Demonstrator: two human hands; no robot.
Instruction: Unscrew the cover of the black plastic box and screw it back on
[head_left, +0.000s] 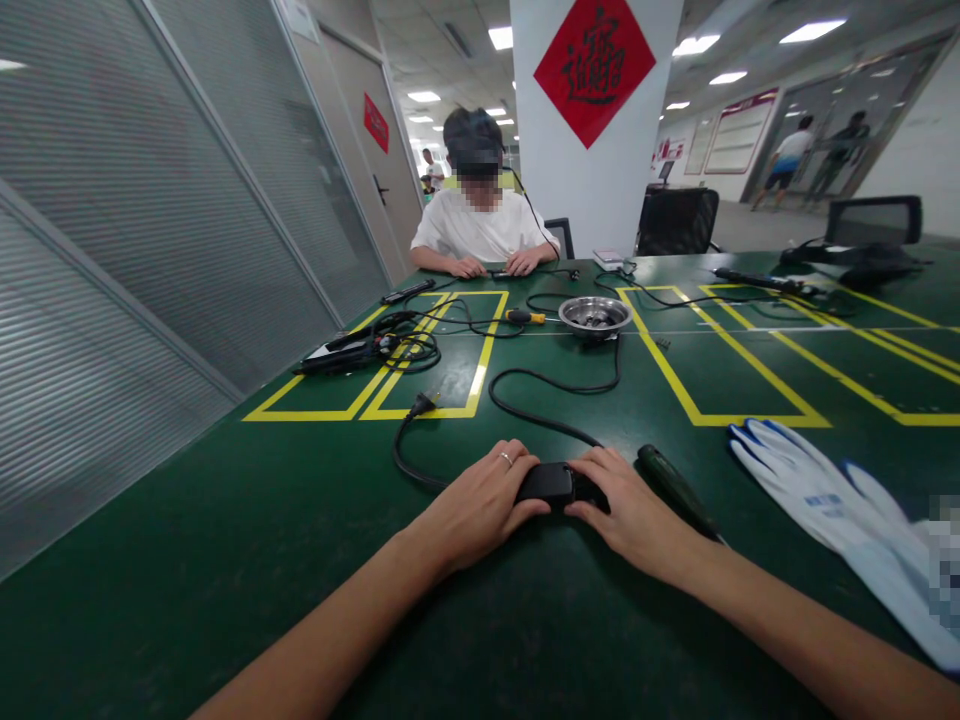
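Observation:
A black box that looks like a power adapter lies low over the green table in front of me. My left hand wraps its left end, thumb along the near side and fingers over the far side. At the other end, my right hand pinches a dark part of it between thumb and fingers; its exact shape is partly hidden. From the left side a black cord curves to a two-pin plug. Another black cable leads from beside my right hand toward the metal bowl. A dark-handled tool lies right of my right hand.
White gloves lie at the right. Farther off are a metal bowl of small dark parts, a yellow-black screwdriver, coiled cables and yellow tape outlines. Across the table sits a person; a glass partition borders the left.

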